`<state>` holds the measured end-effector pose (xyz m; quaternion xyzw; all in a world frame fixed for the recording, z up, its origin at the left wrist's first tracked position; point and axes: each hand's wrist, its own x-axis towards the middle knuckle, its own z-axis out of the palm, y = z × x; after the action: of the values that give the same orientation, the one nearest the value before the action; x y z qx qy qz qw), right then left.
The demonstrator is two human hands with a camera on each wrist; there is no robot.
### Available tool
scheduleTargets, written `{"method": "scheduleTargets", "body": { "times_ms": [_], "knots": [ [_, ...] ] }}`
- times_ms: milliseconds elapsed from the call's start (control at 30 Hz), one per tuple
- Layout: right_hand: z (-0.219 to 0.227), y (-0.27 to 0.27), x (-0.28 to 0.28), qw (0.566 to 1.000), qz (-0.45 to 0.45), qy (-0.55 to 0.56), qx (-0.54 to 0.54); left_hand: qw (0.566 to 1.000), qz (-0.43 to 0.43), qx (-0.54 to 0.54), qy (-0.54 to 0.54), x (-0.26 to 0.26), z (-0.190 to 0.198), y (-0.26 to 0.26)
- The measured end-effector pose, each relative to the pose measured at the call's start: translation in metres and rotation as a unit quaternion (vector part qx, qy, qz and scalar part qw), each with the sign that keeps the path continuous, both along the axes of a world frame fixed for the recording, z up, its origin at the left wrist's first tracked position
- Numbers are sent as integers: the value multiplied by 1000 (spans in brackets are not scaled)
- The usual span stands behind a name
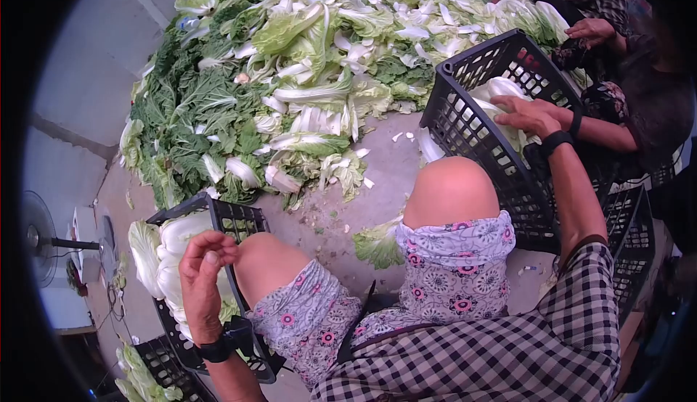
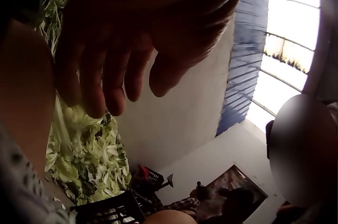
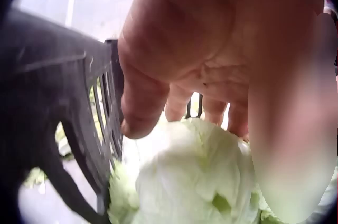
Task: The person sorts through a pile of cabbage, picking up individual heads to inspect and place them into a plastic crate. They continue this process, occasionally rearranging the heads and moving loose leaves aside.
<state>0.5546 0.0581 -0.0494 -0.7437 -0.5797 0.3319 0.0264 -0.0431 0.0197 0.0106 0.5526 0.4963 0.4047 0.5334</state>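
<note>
My right hand (image 1: 528, 117) reaches into the large black crate (image 1: 475, 122). Its fingers lie fairly straight over a pale Chinese cabbage (image 3: 195, 171), and the thumb hangs beside it near the slatted crate wall. Another person's forearm (image 1: 608, 135) comes in from the right, that hand partly hidden behind mine. My left hand (image 1: 202, 279) is raised beside my knee with loosely bent fingers and nothing in them; the left wrist view shows its fingers (image 2: 113, 100) hanging free. Just beside it, whole Chinese cabbages (image 1: 174, 249) fill a second black crate (image 1: 239, 217).
A big heap of loose cabbage leaves (image 1: 305, 61) covers the floor ahead. One leaf (image 1: 379, 245) lies between my knees. A fan (image 1: 36, 236) stands at the left. Another black crate (image 1: 163, 366) with cabbage is at the lower left, and stacked crates (image 1: 632, 235) stand at the right.
</note>
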Motion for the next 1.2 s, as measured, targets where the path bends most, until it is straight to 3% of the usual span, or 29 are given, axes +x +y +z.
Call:
{"method": "scheduleTargets", "body": {
  "times_ms": [100,167,200,300,333,400,500,533,633,700,800,933,1033,1167,1200],
  "knots": [
    [4,0,-1,980,9,4,196,988,50,48,136,-33,13,2],
    [36,0,-35,970,-27,21,243,970,104,80,204,-64,10,3],
    [24,11,-22,955,-12,62,288,949,114,117,269,-89,1,6],
    [29,24,-56,919,19,103,380,854,213,148,450,-145,-23,12],
    [28,31,-78,924,35,112,364,834,224,163,478,-161,-33,11],
    [39,36,-112,934,52,104,338,837,232,140,475,-193,-60,12],
    [31,55,-141,925,152,135,321,809,207,114,538,-200,-74,10],
    [39,54,-156,931,162,84,317,793,192,107,568,-198,-75,9],
    [36,65,-164,931,165,154,286,834,133,132,519,-175,-68,-3],
    [34,71,-160,937,169,144,272,822,246,173,483,-181,-60,7],
    [40,69,-162,940,175,129,264,767,294,181,541,-195,-42,16],
    [46,68,-161,931,170,135,293,780,324,109,525,-226,-38,25],
    [41,69,-161,933,161,156,281,826,238,148,489,-218,-51,45],
    [38,69,-167,939,174,150,258,913,217,26,345,-202,-79,80],
    [40,67,-170,938,171,155,260,921,185,30,341,-221,-106,91]
  ]
}}
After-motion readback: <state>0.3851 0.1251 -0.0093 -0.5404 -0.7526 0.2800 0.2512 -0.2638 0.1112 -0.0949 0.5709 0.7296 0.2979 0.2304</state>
